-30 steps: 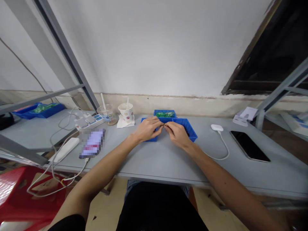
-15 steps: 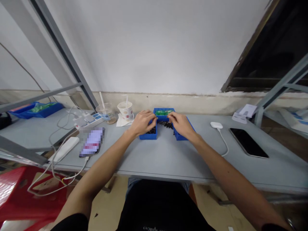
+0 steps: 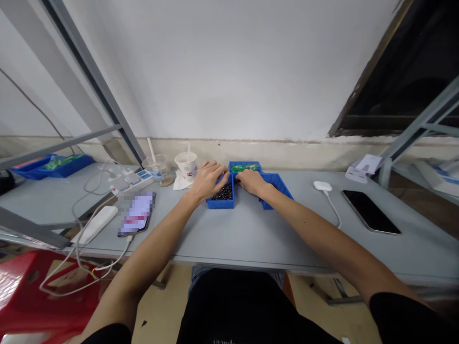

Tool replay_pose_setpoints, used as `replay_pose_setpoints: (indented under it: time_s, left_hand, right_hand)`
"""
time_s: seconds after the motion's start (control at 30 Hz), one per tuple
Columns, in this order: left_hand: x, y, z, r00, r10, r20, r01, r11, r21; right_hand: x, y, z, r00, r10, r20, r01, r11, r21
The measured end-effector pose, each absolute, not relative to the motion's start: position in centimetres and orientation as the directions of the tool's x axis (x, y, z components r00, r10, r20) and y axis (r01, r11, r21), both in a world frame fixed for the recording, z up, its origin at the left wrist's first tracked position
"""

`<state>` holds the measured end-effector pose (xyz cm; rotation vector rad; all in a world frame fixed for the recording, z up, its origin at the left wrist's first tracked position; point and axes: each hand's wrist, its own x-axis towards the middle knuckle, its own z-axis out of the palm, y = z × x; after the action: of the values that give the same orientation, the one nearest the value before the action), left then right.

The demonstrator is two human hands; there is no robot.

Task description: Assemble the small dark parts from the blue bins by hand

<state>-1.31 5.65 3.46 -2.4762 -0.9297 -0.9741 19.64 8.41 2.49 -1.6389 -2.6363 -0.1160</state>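
Close work over small, glossy black pieces (image 3: 223,193)

The bare left hand (image 3: 208,181) arches over the rectangular blue plastic bin (image 3: 220,205) that contains these pieces, its thumb and forefinger near each other; whether they pinch anything, I cannot tell. The bare right hand (image 3: 252,181) reaches into the gap between that bin and a second blue plastic bin (image 3: 277,181), fingers curled and tips mostly hidden, so its grip cannot be told either.

A single piece should be very light, probably stiff and somewhat slippery, easily flicked away; it is best taken by opposite sides between thumb and forefinger pads, with little pressure.

Behind the hands, a smaller blue plastic bin (image 3: 245,163) holds shiny green packets (image 3: 244,168). On the smooth grey tabletop (image 3: 229,234), a patterned white paper cup (image 3: 187,166) is to the left, and a flat black phone (image 3: 371,211) lies well to the right.
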Motion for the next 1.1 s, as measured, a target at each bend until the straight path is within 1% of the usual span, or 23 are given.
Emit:
replay_pose_setpoints:
  time_s: [0.1, 0.17, 0.33, 0.43, 0.5, 0.6, 0.63, 0.67, 0.73, 0.87, 0.97, 1.1]
  left_hand:
    - [-1.1, 5.8, 3.1, 0.558, 0.487, 0.672, 0.682, -0.73, -0.038]
    - [-1.0, 6.1, 2.8, 0.531, 0.536, 0.656, 0.719, -0.695, -0.014]
    - [-1.1, 6.7, 2.2, 0.338, 0.739, 0.584, 0.886, -0.458, 0.067]
    - [-1.4, 7.1, 1.6, 0.282, 0.819, 0.5, 0.906, -0.399, 0.142]
    - [-1.4, 7.4, 1.2, 0.288, 0.848, 0.444, 0.893, -0.405, 0.194]
    - [-1.4, 7.7, 0.6, 0.306, 0.863, 0.403, 0.878, -0.419, 0.231]
    - [-1.4, 7.8, 0.4, 0.306, 0.863, 0.402, 0.877, -0.42, 0.235]
    - [-1.4, 7.8, 0.3, 0.305, 0.862, 0.404, 0.876, -0.42, 0.236]
    - [-1.6, 8.0, 0.2, 0.305, 0.859, 0.412, 0.876, -0.422, 0.232]
    - [-1.9, 8.4, 0.1, 0.317, 0.844, 0.432, 0.866, -0.443, 0.23]
    - [-2.1, 8.5, 0.2, 0.319, 0.839, 0.441, 0.856, -0.455, 0.246]
    - [-2.1, 8.4, 0.4, 0.339, 0.823, 0.456, 0.833, -0.488, 0.261]
  right_hand:
    - [19.3, 8.4, 2.6, -0.448, 0.893, 0.049, 0.894, 0.446, 0.051]
    - [19.2, 8.5, 2.7, -0.448, 0.893, 0.037, 0.894, 0.446, 0.045]
    - [19.6, 9.0, 2.4, -0.462, 0.886, 0.043, 0.887, 0.463, -0.006]
    - [20.3, 9.3, 2.6, -0.465, 0.882, 0.079, 0.883, 0.468, -0.04]
    - [21.0, 9.2, 2.9, -0.468, 0.873, 0.135, 0.866, 0.484, -0.127]
    - [22.2, 8.3, 3.2, -0.457, 0.839, 0.294, 0.759, 0.54, -0.363]
    - [22.6, 7.8, 3.2, -0.447, 0.826, 0.342, 0.719, 0.56, -0.412]
    - [23.0, 7.4, 3.2, -0.433, 0.817, 0.381, 0.695, 0.572, -0.435]
    - [23.7, 6.4, 2.9, -0.412, 0.796, 0.444, 0.693, 0.59, -0.414]
    - [24.8, 5.1, 2.1, -0.377, 0.758, 0.532, 0.766, 0.578, -0.28]
    - [25.2, 4.6, 1.4, -0.391, 0.733, 0.557, 0.786, 0.581, -0.213]
    - [25.1, 4.2, 0.7, -0.431, 0.705, 0.563, 0.764, 0.617, -0.187]
